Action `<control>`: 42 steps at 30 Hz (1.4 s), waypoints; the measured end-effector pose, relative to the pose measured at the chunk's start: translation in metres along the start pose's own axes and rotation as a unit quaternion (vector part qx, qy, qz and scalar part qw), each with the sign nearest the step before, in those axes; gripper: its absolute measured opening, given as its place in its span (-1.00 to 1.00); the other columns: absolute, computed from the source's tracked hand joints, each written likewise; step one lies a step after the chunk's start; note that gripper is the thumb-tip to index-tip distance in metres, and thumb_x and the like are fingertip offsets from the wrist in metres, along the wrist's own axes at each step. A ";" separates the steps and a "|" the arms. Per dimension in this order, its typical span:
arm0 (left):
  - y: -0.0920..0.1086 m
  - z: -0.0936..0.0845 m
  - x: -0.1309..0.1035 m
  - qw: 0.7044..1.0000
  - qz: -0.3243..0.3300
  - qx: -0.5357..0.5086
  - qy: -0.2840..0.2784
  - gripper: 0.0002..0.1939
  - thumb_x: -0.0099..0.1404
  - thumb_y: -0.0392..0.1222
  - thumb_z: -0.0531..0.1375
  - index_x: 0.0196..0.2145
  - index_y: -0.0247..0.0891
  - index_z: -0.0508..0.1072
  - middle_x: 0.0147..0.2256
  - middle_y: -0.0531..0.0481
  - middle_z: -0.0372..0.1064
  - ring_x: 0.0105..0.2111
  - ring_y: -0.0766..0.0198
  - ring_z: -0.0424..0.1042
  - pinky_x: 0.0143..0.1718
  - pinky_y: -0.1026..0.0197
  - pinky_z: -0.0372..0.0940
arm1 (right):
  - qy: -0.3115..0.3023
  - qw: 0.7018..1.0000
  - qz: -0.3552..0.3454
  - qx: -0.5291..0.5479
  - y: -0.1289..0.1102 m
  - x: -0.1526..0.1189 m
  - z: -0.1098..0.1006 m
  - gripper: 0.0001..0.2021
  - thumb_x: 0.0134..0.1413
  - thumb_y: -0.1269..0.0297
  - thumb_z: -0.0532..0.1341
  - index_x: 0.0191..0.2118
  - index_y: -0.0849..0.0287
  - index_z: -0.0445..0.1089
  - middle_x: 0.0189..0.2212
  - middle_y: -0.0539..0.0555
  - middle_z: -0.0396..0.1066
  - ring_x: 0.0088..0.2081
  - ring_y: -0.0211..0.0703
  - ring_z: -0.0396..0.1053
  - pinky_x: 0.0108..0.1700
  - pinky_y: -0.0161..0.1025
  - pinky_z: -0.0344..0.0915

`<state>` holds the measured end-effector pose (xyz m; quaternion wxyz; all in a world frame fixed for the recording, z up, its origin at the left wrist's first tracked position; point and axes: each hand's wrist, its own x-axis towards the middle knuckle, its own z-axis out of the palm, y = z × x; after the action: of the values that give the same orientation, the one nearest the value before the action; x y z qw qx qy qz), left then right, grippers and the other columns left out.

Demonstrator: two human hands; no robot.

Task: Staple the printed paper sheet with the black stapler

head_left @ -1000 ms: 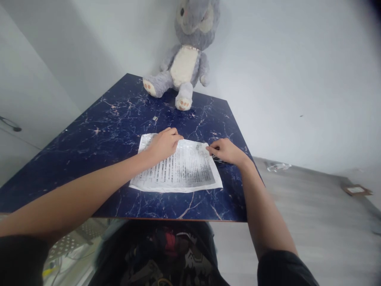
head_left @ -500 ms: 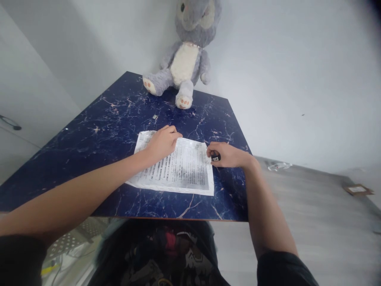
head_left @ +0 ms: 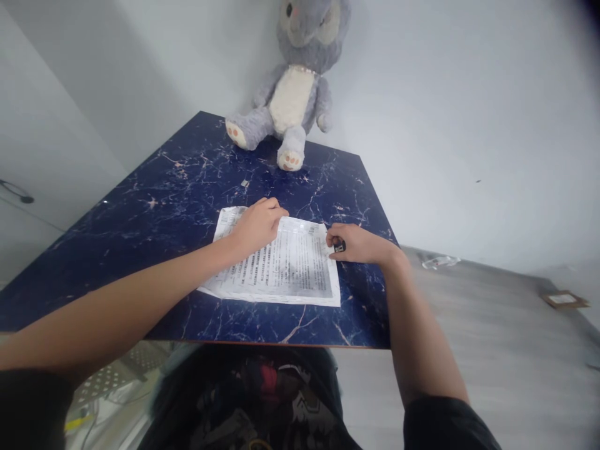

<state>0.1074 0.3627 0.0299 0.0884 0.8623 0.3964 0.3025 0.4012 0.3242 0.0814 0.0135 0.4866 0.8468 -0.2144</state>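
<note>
A printed sheet of paper (head_left: 300, 269), creased at the edges, lies on the blue marbled table in front of me. My left hand (head_left: 262, 219) rests palm down across its upper part, with bent fingers held together at the top edge; the fingertips are partly hidden. By the paper's upper right corner, my right hand (head_left: 354, 242) is closed around a small black object (head_left: 340, 247) with a pale mark, its kind unclear. The curled fingers of that hand touch or hover just over the sheet's right edge; I cannot tell which.
A large grey plush toy (head_left: 293, 103) sits at the back of the table (head_left: 140, 250) against the wall. A small pale scrap (head_left: 244, 184) lies beyond the paper. On the floor to the right are a clear plastic item (head_left: 440, 262) and a brown piece of cardboard (head_left: 565, 299).
The paper's lower right corner has shifted very slightly to the right. The black object has tilted a little in my right hand. My left hand stays nearly still on the paper.
</note>
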 end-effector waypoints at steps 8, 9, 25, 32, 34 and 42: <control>-0.001 -0.001 -0.001 0.999 -0.013 -0.034 0.017 -0.61 0.44 -0.42 0.03 -0.10 -0.22 0.65 -0.17 -0.10 0.51 -0.13 0.15 0.45 -0.01 0.06 0.37 | 0.013 1.000 0.000 -0.008 0.003 -0.003 0.002 -0.80 -0.05 0.30 0.36 -0.28 0.11 0.37 -0.25 0.09 0.46 -0.26 -0.06 0.39 -0.19 -0.08 0.29; -0.001 -0.001 -0.001 0.999 -0.014 -0.040 0.020 -0.62 0.44 -0.41 0.03 -0.10 -0.22 0.65 -0.17 -0.10 0.51 -0.13 0.15 0.46 -0.01 0.07 0.37 | 0.015 1.000 0.001 -0.013 0.003 -0.003 0.002 -0.81 -0.05 0.31 0.35 -0.29 0.11 0.36 -0.26 0.09 0.46 -0.27 -0.06 0.39 -0.19 -0.08 0.29; 0.002 0.001 0.001 0.995 -0.027 -0.095 0.021 -0.64 0.45 -0.37 0.06 -0.11 -0.19 0.66 -0.18 -0.08 0.54 -0.20 0.21 0.50 -0.06 0.10 0.41 | 0.081 0.996 0.008 0.027 0.000 0.000 0.002 -0.58 0.36 -0.19 0.08 -0.30 0.08 0.24 -0.25 0.14 0.39 -0.15 0.05 0.35 -0.01 0.02 0.29; 0.001 0.001 -0.001 0.994 -0.034 -0.102 0.019 -0.65 0.44 -0.39 0.07 -0.12 -0.21 0.66 -0.15 -0.08 0.55 -0.20 0.22 0.52 -0.06 0.10 0.41 | 0.133 0.987 0.081 0.047 0.001 0.008 0.014 -0.45 0.47 -0.26 -0.23 -0.25 0.06 0.21 -0.22 0.14 0.39 0.01 0.09 0.36 0.21 0.08 0.22; 0.001 0.000 -0.001 0.994 -0.037 -0.100 0.014 -0.65 0.43 -0.40 0.07 -0.13 -0.21 0.66 -0.16 -0.08 0.56 -0.20 0.22 0.52 -0.07 0.11 0.41 | 0.140 0.986 0.090 0.022 0.000 0.011 0.018 -0.49 0.48 -0.22 -0.22 -0.25 0.06 0.18 -0.22 0.14 0.38 0.00 0.09 0.36 0.17 0.07 0.26; -0.002 0.003 -0.001 0.994 -0.033 -0.102 0.006 -0.64 0.40 -0.42 0.08 -0.13 -0.21 0.67 -0.17 -0.07 0.55 -0.20 0.21 0.52 -0.08 0.11 0.39 | 0.191 0.975 0.113 -0.001 -0.002 0.020 0.020 -0.61 0.50 -0.04 -0.21 -0.31 0.05 0.08 -0.26 0.14 0.38 -0.08 0.09 0.39 0.04 0.00 0.25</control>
<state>0.1068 0.3637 0.0264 0.1835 0.8333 0.3923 0.3436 0.3853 0.3324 0.0596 -0.1237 0.6113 0.7733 -0.1143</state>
